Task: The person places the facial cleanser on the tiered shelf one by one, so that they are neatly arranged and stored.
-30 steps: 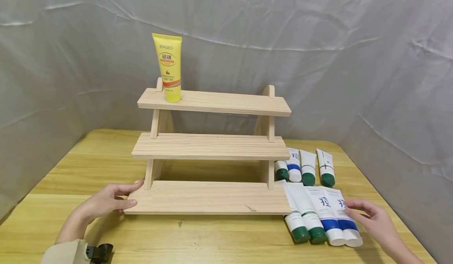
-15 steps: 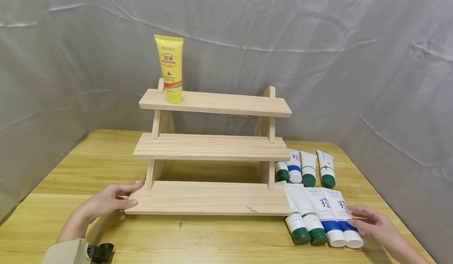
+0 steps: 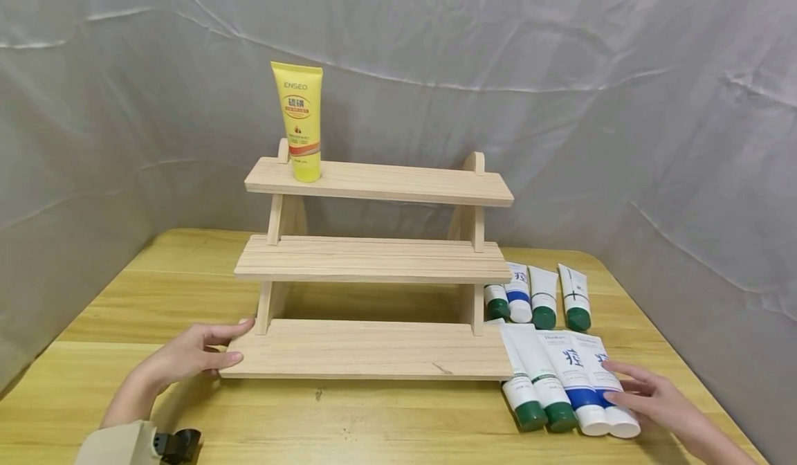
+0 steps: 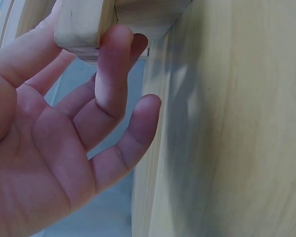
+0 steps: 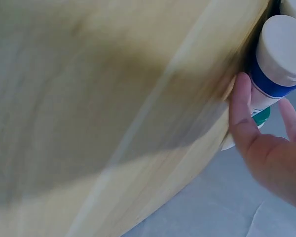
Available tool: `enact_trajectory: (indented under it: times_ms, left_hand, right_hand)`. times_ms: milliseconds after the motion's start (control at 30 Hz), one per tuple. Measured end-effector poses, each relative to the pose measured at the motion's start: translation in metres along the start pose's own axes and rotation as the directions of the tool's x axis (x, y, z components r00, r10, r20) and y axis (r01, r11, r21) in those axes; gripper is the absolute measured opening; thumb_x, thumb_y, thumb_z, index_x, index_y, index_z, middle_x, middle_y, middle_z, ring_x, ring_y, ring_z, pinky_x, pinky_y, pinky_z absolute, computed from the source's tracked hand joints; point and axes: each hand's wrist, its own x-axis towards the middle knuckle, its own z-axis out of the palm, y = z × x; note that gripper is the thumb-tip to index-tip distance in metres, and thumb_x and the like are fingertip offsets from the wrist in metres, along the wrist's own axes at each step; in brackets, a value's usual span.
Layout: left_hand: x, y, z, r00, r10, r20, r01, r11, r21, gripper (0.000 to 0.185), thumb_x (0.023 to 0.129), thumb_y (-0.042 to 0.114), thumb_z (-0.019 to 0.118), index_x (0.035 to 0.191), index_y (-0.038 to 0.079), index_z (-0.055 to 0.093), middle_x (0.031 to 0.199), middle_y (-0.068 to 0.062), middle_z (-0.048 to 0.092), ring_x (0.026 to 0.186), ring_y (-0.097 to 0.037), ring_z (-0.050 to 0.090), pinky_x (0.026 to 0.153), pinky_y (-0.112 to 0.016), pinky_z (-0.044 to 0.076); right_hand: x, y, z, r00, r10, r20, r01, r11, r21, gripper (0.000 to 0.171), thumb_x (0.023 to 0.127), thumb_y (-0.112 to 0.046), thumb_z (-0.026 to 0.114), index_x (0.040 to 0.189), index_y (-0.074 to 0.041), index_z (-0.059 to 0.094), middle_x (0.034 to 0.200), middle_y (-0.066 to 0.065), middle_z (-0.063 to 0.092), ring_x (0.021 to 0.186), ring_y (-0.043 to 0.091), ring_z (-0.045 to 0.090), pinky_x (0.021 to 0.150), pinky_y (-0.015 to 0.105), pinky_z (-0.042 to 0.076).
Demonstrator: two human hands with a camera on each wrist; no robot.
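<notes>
My left hand (image 3: pixel 187 354) grips the left end of the bottom board of a three-tier wooden display stand (image 3: pixel 367 351). Its thumb lies at the board's front corner; in the left wrist view the board end (image 4: pixel 84 24) sits between thumb and fingers. On the top tier a yellow ENSEO squeeze tube (image 3: pixel 303 122) stands upright, cap down. Far to the right, my right hand (image 3: pixel 654 399) reaches over the rightmost white-and-blue tube (image 3: pixel 591 358), which lies flat. Extended finger and thumb are at its printed face and blue band; the right wrist view shows its white cap (image 5: pixel 284 47).
Beside that tube lie another white-and-blue tube (image 3: pixel 564 358) and two green-capped white tubes (image 3: pixel 540 365), partly behind the stand. A second row of tubes (image 3: pixel 544 292) lies farther back on the wooden table (image 3: pixel 349 423). Grey cloth (image 3: pixel 560 105) hangs behind and at the sides.
My right hand has shifted left from the rightmost tube's right edge onto its face, after moving slightly nearer and back. The left hand stays on the stand; the tubes have not visibly moved.
</notes>
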Motion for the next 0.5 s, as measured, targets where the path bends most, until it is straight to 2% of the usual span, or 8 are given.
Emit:
enact_trajectory:
  times_ms: [267,467,500]
  left_hand:
    - [0.0002,-0.0009,-0.0007,1.0,0.003,0.011,-0.003,1.0,0.009,0.057,0.089,0.012,0.06,0.131,-0.016,0.033,0.132,-0.041,0.024,0.079,0.001,0.046,0.053,-0.024,0.044]
    - [0.0001,-0.0015,-0.0005,1.0,0.006,0.008,-0.006,1.0,0.011,0.057,0.089,0.012,0.059,0.131,-0.016,0.033,0.132,-0.041,0.024,0.078,0.0,0.047,0.053,-0.024,0.044]
    - [0.0002,-0.0016,-0.0005,1.0,0.004,0.008,-0.004,1.0,0.006,0.057,0.089,0.012,0.06,0.131,-0.016,0.033,0.132,-0.041,0.024,0.074,-0.001,0.048,0.052,-0.024,0.044]
  right_hand:
    - [0.0019,0.0027,-0.0021,0.996,0.01,0.085,-0.015,0.999,0.053,0.066,0.09,-0.028,0.059,0.137,0.006,0.027,0.119,0.04,0.041,0.091,0.026,0.056,0.072,0.04,0.051]
    - [0.0019,0.0033,-0.001,0.997,0.025,0.069,-0.03,0.996,0.079,0.064,0.089,-0.026,0.06,0.136,0.004,0.03,0.117,0.04,0.043,0.088,0.025,0.057,0.071,0.04,0.052]
    - [0.0018,0.0037,-0.0008,0.998,0.028,0.063,-0.034,0.995,0.089,0.059,0.089,-0.026,0.06,0.137,-0.001,0.036,0.118,0.04,0.043,0.087,0.025,0.057,0.071,0.04,0.052]
